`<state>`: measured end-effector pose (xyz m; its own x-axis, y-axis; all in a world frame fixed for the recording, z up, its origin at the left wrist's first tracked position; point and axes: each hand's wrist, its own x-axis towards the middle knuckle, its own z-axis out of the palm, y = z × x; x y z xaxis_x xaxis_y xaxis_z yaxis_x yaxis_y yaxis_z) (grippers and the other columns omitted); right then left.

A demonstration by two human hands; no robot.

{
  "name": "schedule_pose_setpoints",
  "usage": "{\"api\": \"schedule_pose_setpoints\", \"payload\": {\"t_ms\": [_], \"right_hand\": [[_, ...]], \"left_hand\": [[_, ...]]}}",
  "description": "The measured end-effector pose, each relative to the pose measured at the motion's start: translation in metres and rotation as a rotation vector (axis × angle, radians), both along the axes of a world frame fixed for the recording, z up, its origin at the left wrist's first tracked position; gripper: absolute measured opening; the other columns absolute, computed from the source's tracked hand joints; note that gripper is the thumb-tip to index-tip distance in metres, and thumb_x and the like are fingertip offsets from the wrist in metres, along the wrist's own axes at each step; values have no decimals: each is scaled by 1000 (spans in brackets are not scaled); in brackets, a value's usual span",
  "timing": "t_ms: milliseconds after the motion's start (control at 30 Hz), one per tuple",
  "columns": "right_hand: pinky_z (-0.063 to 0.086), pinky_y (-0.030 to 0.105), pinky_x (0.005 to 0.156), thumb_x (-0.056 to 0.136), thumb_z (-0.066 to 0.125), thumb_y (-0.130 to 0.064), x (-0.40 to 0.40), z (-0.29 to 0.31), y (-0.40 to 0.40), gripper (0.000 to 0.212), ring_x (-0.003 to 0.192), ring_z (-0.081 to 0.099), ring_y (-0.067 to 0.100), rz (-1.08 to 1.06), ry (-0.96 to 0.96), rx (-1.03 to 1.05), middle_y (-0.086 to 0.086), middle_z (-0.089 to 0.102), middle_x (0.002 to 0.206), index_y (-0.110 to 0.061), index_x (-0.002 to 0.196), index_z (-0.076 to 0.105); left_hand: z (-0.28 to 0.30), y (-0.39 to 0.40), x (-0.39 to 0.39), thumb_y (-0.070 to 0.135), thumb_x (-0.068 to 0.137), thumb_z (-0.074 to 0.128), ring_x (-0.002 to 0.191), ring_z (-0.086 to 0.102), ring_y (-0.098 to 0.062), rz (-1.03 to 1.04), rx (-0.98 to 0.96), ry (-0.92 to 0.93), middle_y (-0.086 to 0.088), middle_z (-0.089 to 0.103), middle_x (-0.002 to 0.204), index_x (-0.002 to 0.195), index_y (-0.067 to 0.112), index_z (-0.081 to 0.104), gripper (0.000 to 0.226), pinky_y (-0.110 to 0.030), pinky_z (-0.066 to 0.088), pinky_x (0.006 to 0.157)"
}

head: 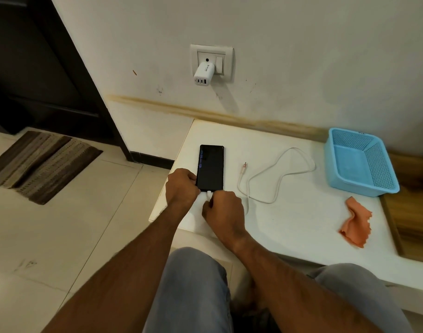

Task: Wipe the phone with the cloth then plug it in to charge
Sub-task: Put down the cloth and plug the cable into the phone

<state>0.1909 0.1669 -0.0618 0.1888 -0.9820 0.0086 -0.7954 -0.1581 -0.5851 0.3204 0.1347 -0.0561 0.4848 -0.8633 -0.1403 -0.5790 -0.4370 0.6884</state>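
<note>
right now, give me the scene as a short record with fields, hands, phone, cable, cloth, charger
left hand: grip on the phone's lower left edge
right hand: pinching the cable plug at the phone's bottom port
phone: flat on the white table, screen up, mostly dark
cable: white, looped on the table, far end lying loose, not in the charger
charger: in the wall socket, ports empty
cloth: orange, crumpled, right of the hands, untouched
basket: blue, behind the cloth

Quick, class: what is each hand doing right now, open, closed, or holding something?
Left hand: closed on the phone's near left edge.
Right hand: closed on the white cable plug at the phone's port.
</note>
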Motion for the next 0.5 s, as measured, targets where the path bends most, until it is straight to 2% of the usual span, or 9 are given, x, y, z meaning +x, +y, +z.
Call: {"api": "schedule_pose_setpoints", "payload": {"t_ms": [67,167,333,500], "right_hand": [[54,23,78,96,59,-33,1,0,0,24,73,54,9,6,-7,1,3,69,89,-11,97,68],[44,19,77,97,58,-34,8,-1,-1,27,77,51,8,30,-43,15,3,68,94,-10,103,68],[49,20,70,95,58,-30,4,-5,-3,22,71,55,10,-2,3,1,5,70,86,-11,92,68],[43,19,77,97,58,-35,10,-8,-3,28,78,51,8,33,-61,11,6,69,96,-10,102,68]], "left_hand": [[0,-1,-1,5,74,84,94,71,-29,-2,1,-3,-14,75,103,102,5,75,29,-28,51,80],[0,-2,-1,6,76,83,96,71,-28,11,3,-17,-14,75,105,105,6,74,30,-31,53,86],[-1,-1,2,7,74,85,95,70,-28,-3,-6,0,-14,75,104,103,5,74,31,-28,50,84],[-2,-2,0,6,77,83,97,70,-29,10,-17,-22,-14,74,106,105,5,74,30,-33,53,89]]}}
